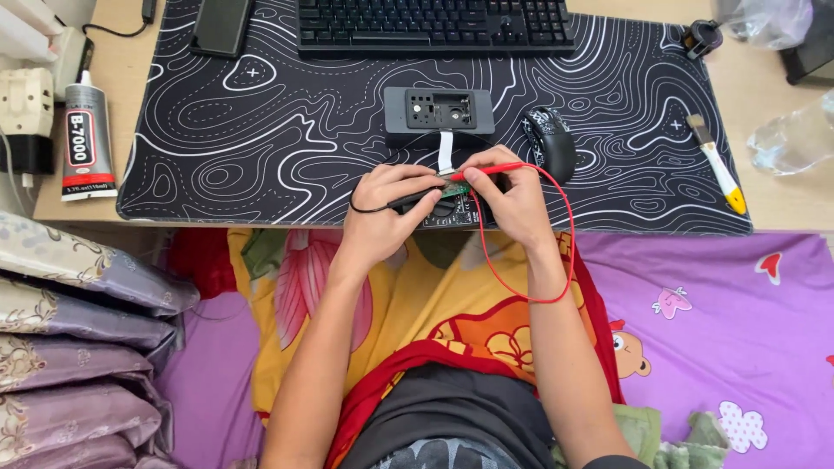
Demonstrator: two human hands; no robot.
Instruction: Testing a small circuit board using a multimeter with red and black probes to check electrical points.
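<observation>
Forearms converge; hands (452,204) pinch probes (486,171) on circuit board (458,188).

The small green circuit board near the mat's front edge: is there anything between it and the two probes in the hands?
Nothing visible does. The left hand holds the black probe and the right hand holds the red probe; both tips already reach the green circuit board. The white ribbon cable lies behind it, toward the dark grey module.
</observation>
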